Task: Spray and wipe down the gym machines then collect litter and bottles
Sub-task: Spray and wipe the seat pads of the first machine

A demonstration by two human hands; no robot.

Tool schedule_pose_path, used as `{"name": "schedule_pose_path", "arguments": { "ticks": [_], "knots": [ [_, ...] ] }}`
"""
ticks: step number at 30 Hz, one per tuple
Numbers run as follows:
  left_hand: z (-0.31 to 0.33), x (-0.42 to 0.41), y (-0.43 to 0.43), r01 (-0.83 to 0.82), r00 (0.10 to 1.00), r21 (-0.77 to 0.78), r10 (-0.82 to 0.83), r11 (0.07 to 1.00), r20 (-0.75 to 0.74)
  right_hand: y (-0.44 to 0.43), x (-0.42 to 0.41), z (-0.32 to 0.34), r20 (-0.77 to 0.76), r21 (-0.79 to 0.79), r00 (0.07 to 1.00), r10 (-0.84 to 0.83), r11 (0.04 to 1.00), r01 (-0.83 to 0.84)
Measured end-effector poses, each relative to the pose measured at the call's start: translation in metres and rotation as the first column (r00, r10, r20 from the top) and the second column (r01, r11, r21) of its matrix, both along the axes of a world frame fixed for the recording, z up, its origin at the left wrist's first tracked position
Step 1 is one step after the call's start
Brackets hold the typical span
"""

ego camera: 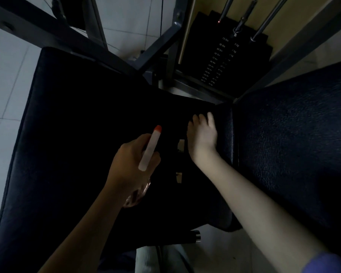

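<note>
Purple sleeve [323, 263] at lower right edge. Left hand [130, 160] grips spray bottle [150, 148]: white head, red tip pointing away, clear body under palm, held above dark padded bench [67, 125]. Right hand [202, 137] palm down, fingertips bent onto black surface just beside second pad [293, 134]; too dark, cannot tell whether it holds anything. Beyond: weight stack [224, 62], steel rods [268, 18], pale tiled floor [6, 75].
</note>
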State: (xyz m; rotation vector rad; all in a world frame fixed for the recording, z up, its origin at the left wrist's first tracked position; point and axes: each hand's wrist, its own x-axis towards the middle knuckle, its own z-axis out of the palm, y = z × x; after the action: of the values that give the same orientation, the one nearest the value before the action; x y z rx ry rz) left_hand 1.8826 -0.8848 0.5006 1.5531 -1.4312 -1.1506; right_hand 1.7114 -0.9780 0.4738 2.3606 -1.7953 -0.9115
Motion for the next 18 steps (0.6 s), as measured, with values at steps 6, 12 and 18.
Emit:
{"name": "schedule_pose_path", "arguments": {
  "ticks": [6, 12, 18],
  "knots": [
    [0.001, -0.001, 0.002, 0.031, 0.999, -0.027, -0.029, 0.999, 0.042, -0.011, -0.004, 0.001, 0.056, -0.138, 0.998, -0.032, 0.99, 0.039],
    [-0.003, 0.0, -0.001, 0.01, 0.998, 0.021, -0.011, 1.0, 0.065, 0.025, -0.01, 0.01, 0.1, -0.188, 0.992, -0.08, 0.977, 0.098],
    [-0.004, 0.001, -0.001, 0.015, 0.997, 0.021, -0.016, 1.0, 0.07, 0.041, -0.03, 0.043, 0.077, -0.252, 0.993, -0.094, 0.961, 0.11]
  ]
}}
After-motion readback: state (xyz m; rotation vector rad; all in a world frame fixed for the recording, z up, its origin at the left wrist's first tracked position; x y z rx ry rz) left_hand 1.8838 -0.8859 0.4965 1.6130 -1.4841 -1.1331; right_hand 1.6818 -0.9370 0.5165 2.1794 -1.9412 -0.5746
